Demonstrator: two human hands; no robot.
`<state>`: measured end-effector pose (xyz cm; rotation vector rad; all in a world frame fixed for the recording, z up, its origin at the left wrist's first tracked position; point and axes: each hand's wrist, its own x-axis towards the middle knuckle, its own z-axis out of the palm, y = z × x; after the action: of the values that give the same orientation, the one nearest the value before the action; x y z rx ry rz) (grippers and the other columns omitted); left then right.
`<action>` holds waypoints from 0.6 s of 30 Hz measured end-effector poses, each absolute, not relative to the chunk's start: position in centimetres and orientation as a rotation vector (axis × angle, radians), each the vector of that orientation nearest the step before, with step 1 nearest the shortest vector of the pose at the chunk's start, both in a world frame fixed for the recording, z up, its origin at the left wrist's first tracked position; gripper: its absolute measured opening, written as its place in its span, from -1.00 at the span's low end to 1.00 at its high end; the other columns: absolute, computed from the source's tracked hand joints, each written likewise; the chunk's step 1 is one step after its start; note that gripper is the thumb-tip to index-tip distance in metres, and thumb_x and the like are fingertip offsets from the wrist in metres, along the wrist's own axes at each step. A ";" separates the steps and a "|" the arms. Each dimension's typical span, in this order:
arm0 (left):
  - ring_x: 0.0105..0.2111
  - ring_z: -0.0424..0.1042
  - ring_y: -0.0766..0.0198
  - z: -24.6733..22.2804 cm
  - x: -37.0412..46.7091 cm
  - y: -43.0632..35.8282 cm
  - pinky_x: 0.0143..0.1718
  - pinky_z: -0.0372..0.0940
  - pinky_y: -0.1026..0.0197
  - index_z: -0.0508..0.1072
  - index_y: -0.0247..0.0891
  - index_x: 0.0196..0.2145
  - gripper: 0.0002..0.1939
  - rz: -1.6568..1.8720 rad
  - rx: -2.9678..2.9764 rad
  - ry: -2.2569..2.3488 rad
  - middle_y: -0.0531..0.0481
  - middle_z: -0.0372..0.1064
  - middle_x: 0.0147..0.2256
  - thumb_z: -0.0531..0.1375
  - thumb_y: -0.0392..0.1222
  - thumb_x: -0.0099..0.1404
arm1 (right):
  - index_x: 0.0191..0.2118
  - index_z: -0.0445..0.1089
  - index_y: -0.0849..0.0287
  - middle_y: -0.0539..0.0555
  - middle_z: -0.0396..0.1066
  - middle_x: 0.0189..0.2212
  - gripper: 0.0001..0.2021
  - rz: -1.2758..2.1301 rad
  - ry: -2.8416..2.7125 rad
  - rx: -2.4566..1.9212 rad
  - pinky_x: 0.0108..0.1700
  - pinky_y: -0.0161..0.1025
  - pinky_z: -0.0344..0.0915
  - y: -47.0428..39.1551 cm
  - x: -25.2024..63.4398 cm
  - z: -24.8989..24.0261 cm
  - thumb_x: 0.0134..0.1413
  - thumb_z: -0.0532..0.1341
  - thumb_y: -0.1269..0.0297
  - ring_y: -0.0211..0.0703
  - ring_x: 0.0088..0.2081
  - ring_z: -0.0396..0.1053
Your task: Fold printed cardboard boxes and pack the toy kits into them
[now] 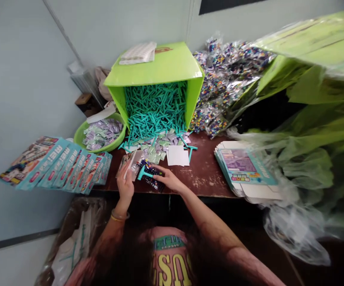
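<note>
Near the table's front edge, my left hand (125, 186) is closed on a clear plastic bag (135, 163) with a printed sheet behind it. From the right, my right hand (169, 179) grips a small clear packet of dark and coloured beads (152, 182). A turquoise T-shaped tool (144, 173) lies across that packet, close to the fingertips. Both hands meet at the bag, and the overlap hides where one packet ends. Just beyond them are white cards (177, 155) and loose green and purple sachets (155, 152).
A tipped green box (154, 73) spills turquoise tools (157, 109). Left of it sit a green bowl (78, 137) of sachets and a row of printed boxes (67, 165). Bead bags (216, 87) are heaped behind right. Flattened cartons (246, 171) lie at the right, beside plastic bags (300, 226).
</note>
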<state>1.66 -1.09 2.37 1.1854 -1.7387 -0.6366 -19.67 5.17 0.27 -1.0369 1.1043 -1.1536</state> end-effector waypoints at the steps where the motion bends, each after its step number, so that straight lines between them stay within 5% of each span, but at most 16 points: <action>1: 0.18 0.43 0.08 2.3 1.5 -0.8 0.24 0.27 -0.03 0.50 -0.18 0.16 -0.59 -0.646 1.181 -1.747 -0.17 0.48 0.14 0.02 -0.07 0.52 | 0.24 0.42 0.11 0.13 0.43 0.21 -0.36 -1.125 1.136 -1.046 0.29 0.07 0.30 4.8 -19.7 0.4 0.08 0.38 -0.03 0.10 0.18 0.42; 9: 0.21 0.39 0.03 0.3 -1.6 2.6 0.25 0.24 -0.15 0.48 -0.14 0.19 -0.61 -0.580 1.016 -2.096 -0.16 0.47 0.16 0.07 -0.13 0.50 | -0.04 0.55 0.20 0.12 0.60 -0.10 -0.69 -0.779 1.337 -1.482 0.12 -0.02 0.40 1.0 -21.4 4.3 0.05 0.37 0.37 0.09 -0.02 0.52; 14: 0.19 0.42 0.06 1.9 -2.1 1.5 0.26 0.25 -0.10 0.50 -0.18 0.17 -0.61 -0.699 1.064 -1.901 -0.18 0.49 0.14 0.05 -0.09 0.52 | 0.16 0.39 0.26 0.31 0.43 0.12 -0.59 -1.095 1.748 -1.600 0.20 0.05 0.32 2.7 -18.2 6.1 0.21 0.29 0.34 0.11 0.17 0.35; 18: 0.14 0.46 0.06 3.7 -1.7 0.2 0.23 0.29 -0.04 0.56 -0.21 0.08 -0.60 -0.793 1.109 -1.749 -0.18 0.52 0.09 0.06 -0.01 0.50 | -0.05 0.52 0.14 0.23 0.52 0.00 -0.81 -1.094 1.767 -1.837 0.21 0.19 0.24 4.6 -16.1 5.8 0.31 0.19 0.38 0.13 0.13 0.35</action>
<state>-1.65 0.25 3.71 1.1088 -1.7489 -0.7929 -16.07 4.60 5.79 -1.8369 1.7666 -1.0940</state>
